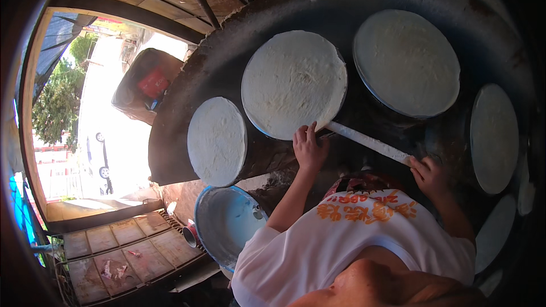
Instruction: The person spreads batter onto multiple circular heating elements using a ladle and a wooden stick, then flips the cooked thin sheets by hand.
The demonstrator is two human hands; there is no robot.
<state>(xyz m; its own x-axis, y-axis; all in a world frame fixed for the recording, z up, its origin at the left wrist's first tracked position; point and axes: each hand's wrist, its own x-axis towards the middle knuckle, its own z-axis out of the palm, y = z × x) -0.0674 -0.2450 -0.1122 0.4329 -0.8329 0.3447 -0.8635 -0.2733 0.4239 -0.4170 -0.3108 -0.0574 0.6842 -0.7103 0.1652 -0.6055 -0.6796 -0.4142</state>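
Note:
A round pan (294, 84) with a rough white, batter-like layer lies on the dark curved surface before me. My left hand (310, 149) is at its near rim, fingers bent and closed over the edge. My right hand (430, 175) grips the near end of a long, flat, pale stick (369, 141). The stick slants up to the left, and its far end reaches that same rim beside my left fingertips. Other white-covered rounds stand close by: a smaller one (217, 141) to the left and a large one (406, 63) to the right.
More white rounds (494, 139) line the right side. A blue-rimmed bucket (227, 222) with pale liquid stands at lower left, a small can (191, 234) beside it. Beyond the dark surface's raised edge (187, 74) are a covered bundle (147, 85) and a bright opening outdoors.

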